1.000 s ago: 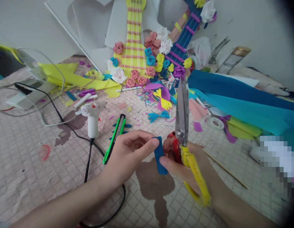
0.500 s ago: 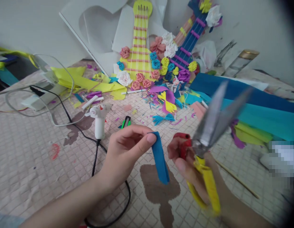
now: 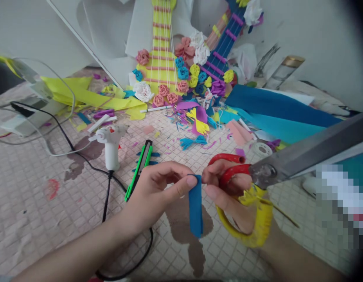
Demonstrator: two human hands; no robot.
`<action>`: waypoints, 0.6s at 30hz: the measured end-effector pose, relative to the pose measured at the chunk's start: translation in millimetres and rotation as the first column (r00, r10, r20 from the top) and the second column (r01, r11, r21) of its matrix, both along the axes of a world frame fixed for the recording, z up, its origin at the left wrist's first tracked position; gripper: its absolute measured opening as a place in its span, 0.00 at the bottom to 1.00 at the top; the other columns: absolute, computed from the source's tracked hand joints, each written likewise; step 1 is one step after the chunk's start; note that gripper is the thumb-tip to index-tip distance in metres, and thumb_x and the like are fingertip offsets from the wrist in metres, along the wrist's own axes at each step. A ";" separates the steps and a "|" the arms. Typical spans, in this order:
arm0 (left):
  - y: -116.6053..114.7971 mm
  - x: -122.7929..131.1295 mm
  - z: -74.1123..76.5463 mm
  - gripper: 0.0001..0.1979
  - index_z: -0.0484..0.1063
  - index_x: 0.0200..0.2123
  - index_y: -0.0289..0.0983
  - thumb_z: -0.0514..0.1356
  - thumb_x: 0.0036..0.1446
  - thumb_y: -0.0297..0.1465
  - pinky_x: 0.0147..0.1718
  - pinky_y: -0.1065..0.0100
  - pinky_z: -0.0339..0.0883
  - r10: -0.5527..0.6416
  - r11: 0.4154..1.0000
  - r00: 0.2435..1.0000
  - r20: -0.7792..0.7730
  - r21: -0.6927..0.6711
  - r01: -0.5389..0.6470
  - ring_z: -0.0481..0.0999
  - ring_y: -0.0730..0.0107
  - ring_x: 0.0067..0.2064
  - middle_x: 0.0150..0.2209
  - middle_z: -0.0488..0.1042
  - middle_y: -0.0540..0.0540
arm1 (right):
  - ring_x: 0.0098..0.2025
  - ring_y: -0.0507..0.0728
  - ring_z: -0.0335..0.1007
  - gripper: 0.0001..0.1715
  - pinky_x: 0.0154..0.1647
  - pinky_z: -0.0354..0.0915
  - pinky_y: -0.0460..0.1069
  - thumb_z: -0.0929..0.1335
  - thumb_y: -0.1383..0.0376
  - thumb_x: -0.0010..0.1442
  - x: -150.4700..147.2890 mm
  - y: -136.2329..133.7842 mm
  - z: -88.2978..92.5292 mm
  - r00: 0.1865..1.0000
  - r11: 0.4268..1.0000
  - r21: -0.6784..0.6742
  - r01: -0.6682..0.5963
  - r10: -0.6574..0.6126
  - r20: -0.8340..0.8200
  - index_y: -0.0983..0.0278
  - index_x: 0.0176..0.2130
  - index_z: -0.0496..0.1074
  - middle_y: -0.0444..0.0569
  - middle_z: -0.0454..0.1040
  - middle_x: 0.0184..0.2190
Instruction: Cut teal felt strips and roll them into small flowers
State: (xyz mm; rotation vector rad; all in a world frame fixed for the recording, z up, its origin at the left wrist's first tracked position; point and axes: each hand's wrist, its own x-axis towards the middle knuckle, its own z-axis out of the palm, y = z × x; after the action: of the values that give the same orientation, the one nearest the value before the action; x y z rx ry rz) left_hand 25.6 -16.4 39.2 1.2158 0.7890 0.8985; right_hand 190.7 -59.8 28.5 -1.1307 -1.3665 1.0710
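Between the thumb and forefinger of my left hand [image 3: 160, 192] hangs a folded blue paper strip [image 3: 195, 209], pinched at its top end. My right hand [image 3: 231, 192] holds a pair of scissors [image 3: 260, 176] with one red and one yellow handle, the fingers through and around the handles. The blades point right, away from the strip, and look nearly together. My right fingertips are close to the strip's top; whether they touch it I cannot tell. A green utility knife [image 3: 140, 168] lies beyond my left hand, with small dark blue strips under it.
A white glue gun [image 3: 111, 147] stands on the left, its black cord looping across the table [image 3: 67, 235]. Paper guitars, one yellow [image 3: 160, 58] and one blue [image 3: 218, 51], lean at the back. Blue paper sheets [image 3: 266, 105] lie right. A cyan bow [image 3: 193, 142] sits mid-table.
The scissors have swung from pointing up to pointing right, and their blades have come together. My right hand has moved nearer the strip, which hangs straighter. The view has shifted, revealing more of the knife.
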 end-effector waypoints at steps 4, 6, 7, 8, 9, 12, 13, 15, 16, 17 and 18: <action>0.3 0.0 0.6 0.02 0.76 0.26 0.37 0.64 0.50 0.26 0.26 0.82 0.64 0.010 1.000 1.000 0.001 -0.020 -0.010 0.69 0.81 0.26 0.24 0.73 0.53 | 0.21 0.47 0.57 0.05 0.18 0.55 0.42 0.69 0.65 0.57 -0.7 -0.3 -4.2 0.999 1.000 -0.005 0.024 -0.025 -0.025 0.55 0.34 0.68 0.37 0.64 0.22; 0.3 -0.4 0.0 0.02 0.76 0.26 0.37 0.64 0.50 0.26 0.26 0.81 0.64 0.000 1.000 1.000 0.001 -0.013 0.000 0.69 0.81 0.26 0.24 0.73 0.53 | 0.22 0.46 0.58 0.06 0.20 0.57 0.42 0.69 0.66 0.57 -1.7 -0.4 -4.7 0.999 0.999 -0.014 0.033 -0.034 -0.026 0.54 0.35 0.67 0.37 0.66 0.24; 0.2 -0.6 -0.3 0.02 0.76 0.26 0.37 0.64 0.50 0.26 0.26 0.81 0.64 -0.003 1.000 1.000 -0.001 -0.010 0.003 0.69 0.81 0.26 0.24 0.73 0.53 | 0.23 0.46 0.59 0.06 0.21 0.58 0.42 0.69 0.66 0.57 -2.2 -0.4 -4.7 0.999 0.999 -0.014 0.035 -0.035 -0.029 0.54 0.35 0.67 0.37 0.67 0.25; 0.1 -0.8 -0.5 0.02 0.76 0.26 0.37 0.64 0.50 0.26 0.26 0.81 0.64 -0.005 1.000 1.000 -0.002 -0.007 0.005 0.69 0.80 0.27 0.24 0.73 0.53 | 0.23 0.46 0.59 0.07 0.22 0.59 0.42 0.69 0.66 0.57 -2.6 -0.4 -4.6 0.999 0.999 -0.012 0.034 -0.034 -0.036 0.54 0.35 0.67 0.36 0.67 0.26; 0.0 -0.9 -0.6 0.02 0.76 0.26 0.37 0.64 0.50 0.26 0.26 0.80 0.64 -0.004 1.000 1.000 -0.003 -0.006 0.004 0.69 0.80 0.27 0.24 0.73 0.53 | 0.23 0.46 0.60 0.07 0.23 0.59 0.43 0.69 0.67 0.57 -3.0 -0.4 -4.4 0.999 1.000 -0.013 0.027 -0.028 -0.043 0.54 0.35 0.67 0.36 0.67 0.26; -0.4 -1.0 -0.1 0.02 0.76 0.26 0.37 0.64 0.50 0.27 0.26 0.79 0.64 -0.003 1.000 1.000 -0.011 -0.004 0.003 0.69 0.79 0.27 0.24 0.73 0.52 | 0.23 0.47 0.61 0.09 0.23 0.60 0.43 0.68 0.68 0.57 -3.6 -0.3 -3.7 0.998 1.000 -0.021 0.023 -0.024 -0.066 0.53 0.36 0.67 0.36 0.68 0.26; -0.4 -0.8 0.3 0.02 0.76 0.26 0.37 0.64 0.50 0.27 0.26 0.79 0.64 -0.003 1.000 1.000 -0.013 -0.004 0.003 0.69 0.79 0.27 0.24 0.73 0.52 | 0.23 0.47 0.61 0.09 0.23 0.60 0.43 0.68 0.68 0.56 -3.7 -0.3 -3.3 0.997 0.999 -0.024 0.031 -0.032 -0.066 0.53 0.36 0.67 0.36 0.68 0.26; -0.2 -0.3 0.9 0.02 0.76 0.26 0.37 0.64 0.50 0.27 0.26 0.79 0.64 0.007 1.000 1.000 -0.014 -0.006 -0.007 0.69 0.79 0.27 0.24 0.73 0.52 | 0.23 0.47 0.62 0.09 0.23 0.61 0.43 0.68 0.68 0.56 -4.0 -0.5 -2.6 0.997 0.998 -0.028 0.052 -0.053 -0.055 0.54 0.36 0.67 0.37 0.67 0.26; -0.1 -0.1 1.0 0.02 0.76 0.26 0.37 0.64 0.50 0.27 0.25 0.79 0.64 0.016 1.000 1.000 -0.010 -0.006 -0.016 0.69 0.79 0.26 0.24 0.73 0.52 | 0.23 0.47 0.62 0.08 0.23 0.61 0.44 0.68 0.68 0.56 -4.3 -0.7 -2.4 0.998 0.998 -0.029 0.054 -0.056 -0.042 0.55 0.35 0.67 0.37 0.67 0.26; 0.0 0.1 1.2 0.02 0.76 0.26 0.37 0.65 0.49 0.27 0.25 0.79 0.64 0.027 1.000 1.000 -0.006 -0.005 -0.027 0.69 0.79 0.26 0.24 0.73 0.52 | 0.23 0.47 0.62 0.07 0.23 0.61 0.44 0.69 0.68 0.55 -4.8 -1.1 -2.3 0.998 0.998 -0.028 0.053 -0.054 -0.027 0.56 0.35 0.67 0.38 0.67 0.25; 0.1 0.2 1.2 0.02 0.76 0.25 0.37 0.65 0.49 0.28 0.24 0.79 0.64 0.038 0.999 0.999 -0.003 -0.004 -0.038 0.69 0.79 0.25 0.23 0.73 0.52 | 0.24 0.48 0.62 0.07 0.23 0.62 0.44 0.69 0.68 0.55 -5.5 -1.4 -2.4 0.998 0.998 -0.024 0.057 -0.057 -0.015 0.57 0.34 0.67 0.38 0.67 0.25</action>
State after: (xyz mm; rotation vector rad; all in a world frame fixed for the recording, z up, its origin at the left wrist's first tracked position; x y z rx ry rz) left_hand 25.9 -16.3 40.4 1.2021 0.8185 0.9260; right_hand 185.2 -61.2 26.0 -1.1698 -1.3051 1.0556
